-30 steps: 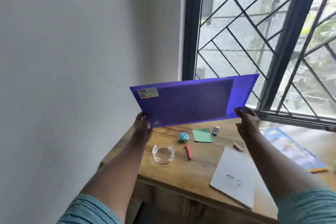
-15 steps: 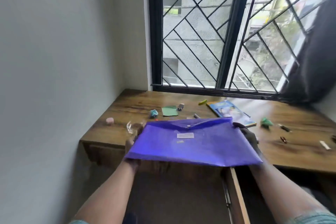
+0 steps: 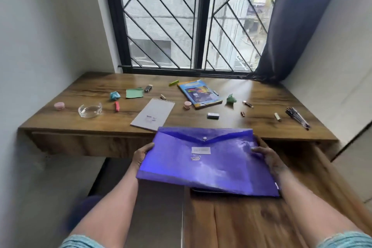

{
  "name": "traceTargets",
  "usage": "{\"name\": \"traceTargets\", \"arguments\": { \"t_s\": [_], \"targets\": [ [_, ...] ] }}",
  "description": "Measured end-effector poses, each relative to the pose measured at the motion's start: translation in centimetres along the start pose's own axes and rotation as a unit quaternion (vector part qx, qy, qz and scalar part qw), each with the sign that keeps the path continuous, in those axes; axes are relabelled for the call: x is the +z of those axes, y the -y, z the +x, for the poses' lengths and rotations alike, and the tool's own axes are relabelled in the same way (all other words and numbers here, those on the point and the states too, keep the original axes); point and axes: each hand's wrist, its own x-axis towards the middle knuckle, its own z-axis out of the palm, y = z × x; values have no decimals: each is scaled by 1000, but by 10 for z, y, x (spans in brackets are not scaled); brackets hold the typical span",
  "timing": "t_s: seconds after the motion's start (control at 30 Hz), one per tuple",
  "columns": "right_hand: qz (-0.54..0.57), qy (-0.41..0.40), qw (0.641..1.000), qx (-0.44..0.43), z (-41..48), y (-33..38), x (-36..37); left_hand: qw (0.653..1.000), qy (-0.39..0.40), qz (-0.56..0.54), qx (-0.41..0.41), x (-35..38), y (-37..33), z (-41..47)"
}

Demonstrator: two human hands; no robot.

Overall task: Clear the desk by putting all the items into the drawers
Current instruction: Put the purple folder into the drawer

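Observation:
I hold a purple plastic snap folder (image 3: 205,163) flat in front of the wooden desk (image 3: 231,127), over an open drawer (image 3: 241,217) pulled out toward me. My left hand (image 3: 142,154) grips its left edge and my right hand (image 3: 267,157) grips its right edge. A dark flat item (image 3: 209,190) peeks out under the folder's near edge. On the desk lie a spiral notepad (image 3: 153,115), a blue book (image 3: 199,93), a glass ashtray (image 3: 90,109), pens (image 3: 298,117) and several small items.
A barred window (image 3: 191,18) sits behind the desk, with a dark blue curtain (image 3: 285,26) at its right. White walls close in on both sides. A closed drawer front (image 3: 80,144) is under the desk's left half.
The folder came down from raised in front of the window to low and flat over the open drawer. My view dropped and pulled back, showing the whole desk.

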Motion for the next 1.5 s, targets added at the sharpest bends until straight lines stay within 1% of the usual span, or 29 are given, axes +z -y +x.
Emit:
{"name": "traceTargets", "arguments": {
  "t_s": [0.03, 0.1, 0.2, 0.23, 0.27, 0.33, 0.37, 0.4, 0.53, 0.57, 0.67, 0.83, 0.87, 0.93, 1.03, 1.13, 1.23, 1.27, 1.43, 1.5],
  "targets": [
    [0, -3, 1000, 9, -8, 0, -17, 999, -20, 25, 7, 12, 12, -5],
    [-33, -13, 999, 23, -21, 3, -52, 991, -29, 130, 32, 39, 40, -17],
    [-77, -44, 994, 57, -28, 2, -85, 951, -15, 306, 36, 57, 76, -26],
    [-96, -72, 990, 72, -26, 0, -95, 931, -16, 361, 45, 63, 85, -25],
    [-123, -94, 984, 84, -23, -3, -107, 903, -18, 427, 54, 70, 91, -25],
    [-191, -113, 970, 100, -16, -10, -123, 846, -9, 531, 57, 82, 101, -22],
    [-221, -115, 963, 103, -12, -14, -130, 830, 2, 556, 55, 89, 105, -22],
    [-245, -121, 956, 103, -7, -18, -133, 820, 10, 570, 51, 95, 108, -20],
    [-336, -162, 925, 76, 15, -37, -143, 810, 33, 585, 16, 111, 120, -3],
    [-343, -167, 921, 74, 21, -40, -142, 801, 38, 597, 9, 116, 122, 1],
    [-392, -153, 904, 79, 34, -45, -133, 755, 54, 654, -7, 127, 128, 9],
    [-452, -126, 878, 98, 59, -53, -120, 715, 54, 697, -15, 134, 140, 32],
    [-453, -118, 877, 107, 59, -49, -114, 706, 57, 705, -19, 135, 142, 36],
    [-427, -94, 889, 134, 60, -44, -101, 691, 63, 720, -22, 134, 146, 43],
    [-398, -77, 904, 137, 71, -48, -96, 666, 67, 742, -21, 132, 156, 53],
    [-399, -80, 903, 139, 78, -52, -96, 658, 50, 751, -9, 131, 166, 55],
    [-410, -81, 898, 135, 87, -55, -97, 638, 41, 769, 12, 129, 177, 56],
    [-418, -80, 895, 133, 91, -57, -97, 636, 39, 770, 15, 128, 179, 57],
    [-448, -82, 881, 133, 118, -69, -101, 659, 24, 751, 9, 130, 181, 58],
    [-463, -84, 872, 137, 122, -74, -103, 661, 21, 750, 3, 133, 182, 57]
  ]
}}
